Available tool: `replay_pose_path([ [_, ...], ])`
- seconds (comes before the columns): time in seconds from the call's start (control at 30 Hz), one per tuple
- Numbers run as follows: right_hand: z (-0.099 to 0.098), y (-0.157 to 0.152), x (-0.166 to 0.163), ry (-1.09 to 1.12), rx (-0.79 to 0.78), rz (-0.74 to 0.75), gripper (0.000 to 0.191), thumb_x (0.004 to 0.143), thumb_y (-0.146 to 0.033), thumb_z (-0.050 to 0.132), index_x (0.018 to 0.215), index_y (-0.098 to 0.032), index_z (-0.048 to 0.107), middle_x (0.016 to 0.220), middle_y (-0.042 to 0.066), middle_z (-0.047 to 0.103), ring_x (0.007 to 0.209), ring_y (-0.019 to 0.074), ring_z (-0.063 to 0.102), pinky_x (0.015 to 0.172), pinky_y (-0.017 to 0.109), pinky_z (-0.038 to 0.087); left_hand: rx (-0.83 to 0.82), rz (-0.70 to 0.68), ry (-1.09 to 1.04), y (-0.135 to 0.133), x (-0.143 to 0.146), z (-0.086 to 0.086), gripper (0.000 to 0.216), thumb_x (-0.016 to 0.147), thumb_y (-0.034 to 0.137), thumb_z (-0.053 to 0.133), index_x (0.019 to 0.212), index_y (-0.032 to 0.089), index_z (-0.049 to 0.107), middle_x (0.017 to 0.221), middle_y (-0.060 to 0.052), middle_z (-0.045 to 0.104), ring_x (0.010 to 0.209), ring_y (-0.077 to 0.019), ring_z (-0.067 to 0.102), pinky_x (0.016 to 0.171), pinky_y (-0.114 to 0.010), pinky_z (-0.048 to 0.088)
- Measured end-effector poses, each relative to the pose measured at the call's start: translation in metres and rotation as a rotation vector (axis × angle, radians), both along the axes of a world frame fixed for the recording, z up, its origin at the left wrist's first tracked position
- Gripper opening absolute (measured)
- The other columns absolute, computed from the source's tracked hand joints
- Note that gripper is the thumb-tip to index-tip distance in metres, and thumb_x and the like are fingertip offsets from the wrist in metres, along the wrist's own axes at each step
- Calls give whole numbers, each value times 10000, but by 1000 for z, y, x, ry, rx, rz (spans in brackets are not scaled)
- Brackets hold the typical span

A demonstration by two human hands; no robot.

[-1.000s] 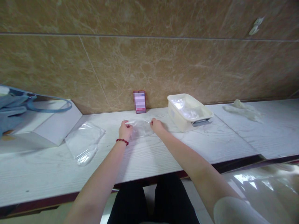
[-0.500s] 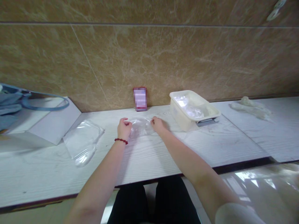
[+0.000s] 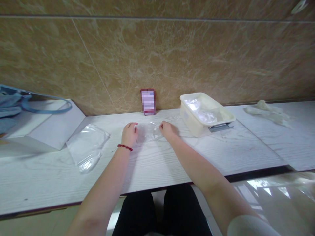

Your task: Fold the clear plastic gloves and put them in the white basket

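A clear plastic bag (image 3: 149,131) lies on the white table between my hands. My right hand (image 3: 167,128) pinches its right edge, where the film is creased and slightly raised. My left hand (image 3: 129,133), with a red bead bracelet (image 3: 125,147) at the wrist, is at the bag's left edge. Its index finger and thumb are apart, and the other fingers are partly hidden. Left of my hands, a stack of clear plastic bags (image 3: 87,146) rests on the table. To the right stands a cream plastic bin (image 3: 193,123) with clear plastic bags (image 3: 204,113) inside.
A phone-like device (image 3: 148,102) with a blurred screen leans against the brown tiled wall (image 3: 157,59). At the left, a white box (image 3: 52,127) carries a blue bag with a strap (image 3: 46,110). Crumpled translucent material (image 3: 268,113) lies far right. The table (image 3: 152,173) ends just before my legs.
My left hand has shifted slightly left and its grip looks looser. The bag lies flatter at its left side, while its right part is more creased by my right hand. The view has tilted slightly.
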State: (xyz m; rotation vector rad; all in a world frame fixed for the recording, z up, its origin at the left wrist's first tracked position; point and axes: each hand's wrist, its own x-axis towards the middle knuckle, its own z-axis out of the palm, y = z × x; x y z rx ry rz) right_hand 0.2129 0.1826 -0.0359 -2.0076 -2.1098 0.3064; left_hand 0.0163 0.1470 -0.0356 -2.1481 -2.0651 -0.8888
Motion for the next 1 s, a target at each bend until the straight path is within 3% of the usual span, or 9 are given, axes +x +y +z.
replay_pose_path([
  [0.13, -1, 1, 0, 13, 3, -19, 278, 810, -413, 357, 934, -259, 552, 865, 18, 632, 759, 157, 571, 598, 241, 373, -156, -210, 209, -12, 24, 3, 394, 831, 331, 308, 1169, 197, 460, 1254, -71, 442, 1188, -240, 329, 975, -460, 235],
  [0.27, 0, 2, 1, 26, 3, -27, 244, 810, -400, 371, 904, -260, 547, 858, 14, 630, 765, 161, 574, 601, 245, 381, -299, -219, 324, -20, 42, 2, 450, 843, 382, 248, 1256, 243, 361, 1351, -50, 315, 1249, -260, 212, 986, -488, 171],
  [0.4, 11, -3, 3, 29, 47, -14, 250, 825, -330, 366, 1016, -226, 489, 908, 57, 610, 792, 169, 562, 639, 262, 394, -410, -190, 369, -24, 44, 1, 477, 840, 405, 223, 1293, 274, 292, 1383, -51, 245, 1255, -284, 184, 976, -512, 148],
  [0.57, 21, -23, -15, -7, 330, 294, 289, 854, -254, 300, 1061, -161, 478, 1044, 103, 552, 973, 180, 484, 836, 290, 354, -421, -187, 385, -26, 44, 1, 491, 838, 390, 213, 1309, 259, 260, 1395, -55, 210, 1262, -301, 144, 971, -528, 125],
  [0.7, 3, -30, -30, -40, 257, 496, 351, 862, -224, 273, 1163, -145, 436, 1203, 88, 477, 1102, 168, 409, 934, 310, 293, -462, -195, 397, -24, 44, 1, 491, 837, 398, 191, 1279, 237, 333, 1399, -55, 197, 1264, -305, 132, 978, -528, 101],
  [0.83, -10, -29, -25, -61, 175, 451, 420, 865, -245, 241, 1243, -108, 363, 1307, 100, 368, 1210, 179, 288, 995, 374, 204, -478, -174, 377, -22, 41, 1, 498, 825, 459, 186, 1296, 319, 269, 1408, -6, 170, 1269, -295, 122, 963, -565, 80],
  [1.0, -4, -29, -10, -89, 47, 339, 493, 858, -373, 193, 1314, -193, 245, 1387, 49, 210, 1267, 208, 152, 988, 533, 67, -529, -123, 323, -20, 31, 2, 609, 755, 622, 188, 1309, 369, 181, 1415, -22, 128, 1270, -318, 97, 924, -622, 56],
])
